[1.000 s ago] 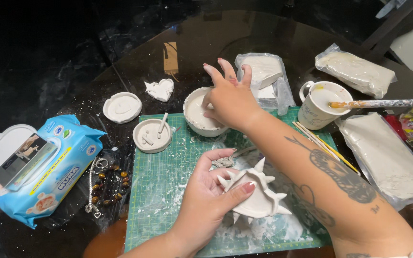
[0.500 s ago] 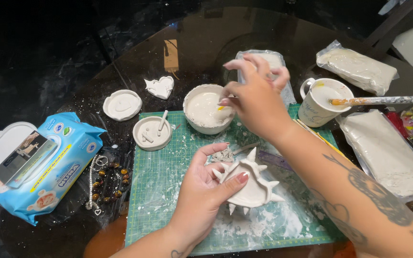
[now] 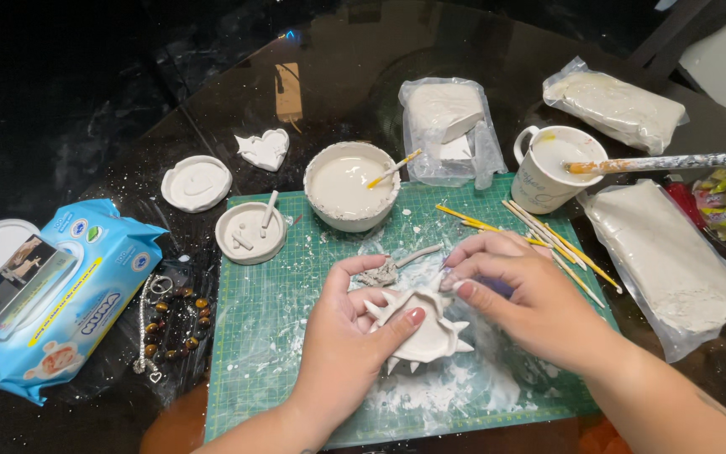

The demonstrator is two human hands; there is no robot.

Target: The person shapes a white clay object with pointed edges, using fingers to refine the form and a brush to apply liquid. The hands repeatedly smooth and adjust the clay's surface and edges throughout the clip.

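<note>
A white spiky clay dish rests on the green cutting mat. My left hand cups its left side, thumb lying across the rim. My right hand comes in from the right, its fingertips touching the dish's upper right edge. A small grey lump of clay and a clay roll lie just above the dish. Behind them stands a white bowl of milky liquid with a yellow-tipped tool leaning in it.
A white mug holds a long brush. Thin yellow sticks lie beside it. Bagged clay blocks sit at the back and right. Small clay dishes, a clay heart, a blue wipes pack and beaded jewellery lie left.
My right hand has come back from the bowl of liquid down to the spiky dish and now touches its rim. My left hand has stayed on the dish.
</note>
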